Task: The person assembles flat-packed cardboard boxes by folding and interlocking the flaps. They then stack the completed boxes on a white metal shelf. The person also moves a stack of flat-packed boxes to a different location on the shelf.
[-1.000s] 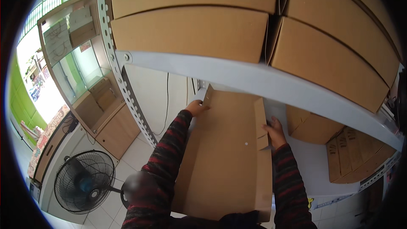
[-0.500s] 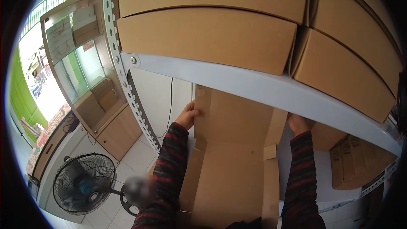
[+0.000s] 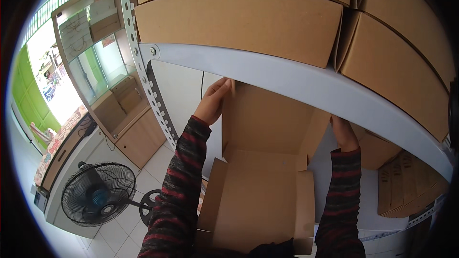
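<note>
Clock directions are taken from the middle of the box, with 12 pointing straight ahead of the person.

Nearest, at 6 o'clock, dark cloth (image 3: 272, 247) overlaps the near edge of the box (image 3: 260, 167), an opened brown cardboard one. The box lies between the two striped sleeves, its long axis running roughly from 6 to 12. A crease crosses it midway; beyond this, the far half appears tilted up from the near half, with gaps between the side walls at the crease. What bears its weight underneath I cannot tell.

The governing relation: both hands are at the far half, one on each side. The left hand (image 3: 213, 101), at 11 o'clock, is the nearer to the far corner; its fingers are closed in a pinch on that edge. The right hand (image 3: 345, 134), at 2 o'clock, stands closer to the person and reaches along the outside of the right wall. Its fingers are hidden, so their opening and hold cannot be told.

Beyond, a pale beam (image 3: 287, 81) spans 10:30 to 3 and cuts off the view of the box's far end. Stacked cartons (image 3: 239, 24) sit above it at 12. Smaller cartons (image 3: 404, 184) stand at 3, on the shelf (image 3: 369, 196). A black fan (image 3: 99, 193) stands just below 9; a glazed cabinet (image 3: 143, 134) is farther off at 10.
</note>
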The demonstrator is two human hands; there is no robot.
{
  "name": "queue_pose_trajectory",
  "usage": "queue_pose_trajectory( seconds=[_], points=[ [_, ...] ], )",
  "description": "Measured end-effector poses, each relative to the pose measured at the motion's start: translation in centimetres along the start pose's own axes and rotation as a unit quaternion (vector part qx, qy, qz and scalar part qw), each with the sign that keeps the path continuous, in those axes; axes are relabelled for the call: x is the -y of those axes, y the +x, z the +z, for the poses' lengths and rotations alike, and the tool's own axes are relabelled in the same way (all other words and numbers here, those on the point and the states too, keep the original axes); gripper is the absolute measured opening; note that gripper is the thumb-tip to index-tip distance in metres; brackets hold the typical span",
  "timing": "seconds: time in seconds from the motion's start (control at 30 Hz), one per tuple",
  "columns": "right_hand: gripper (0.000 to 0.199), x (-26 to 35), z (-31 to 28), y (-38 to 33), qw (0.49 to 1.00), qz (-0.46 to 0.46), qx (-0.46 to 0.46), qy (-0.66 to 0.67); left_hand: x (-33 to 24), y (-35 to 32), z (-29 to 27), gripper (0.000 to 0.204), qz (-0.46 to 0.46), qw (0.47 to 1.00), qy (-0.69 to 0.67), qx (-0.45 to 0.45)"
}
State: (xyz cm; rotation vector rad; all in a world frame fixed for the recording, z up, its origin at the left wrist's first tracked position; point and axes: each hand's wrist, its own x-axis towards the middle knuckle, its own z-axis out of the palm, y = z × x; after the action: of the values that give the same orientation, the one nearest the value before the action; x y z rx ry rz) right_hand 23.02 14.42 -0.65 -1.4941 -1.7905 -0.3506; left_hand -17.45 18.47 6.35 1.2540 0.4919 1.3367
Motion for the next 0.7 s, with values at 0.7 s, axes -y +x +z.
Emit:
queue_pose_trajectory(
  seconds=[0.7],
  points=[
    [0.067, 17.7, -6.4, 3.1, 0.925, 0.102, 0.023, 0.365, 0.4, -2.2, 2.3, 0.030, 0.059, 0.998, 0.020, -0.020]
  ],
)
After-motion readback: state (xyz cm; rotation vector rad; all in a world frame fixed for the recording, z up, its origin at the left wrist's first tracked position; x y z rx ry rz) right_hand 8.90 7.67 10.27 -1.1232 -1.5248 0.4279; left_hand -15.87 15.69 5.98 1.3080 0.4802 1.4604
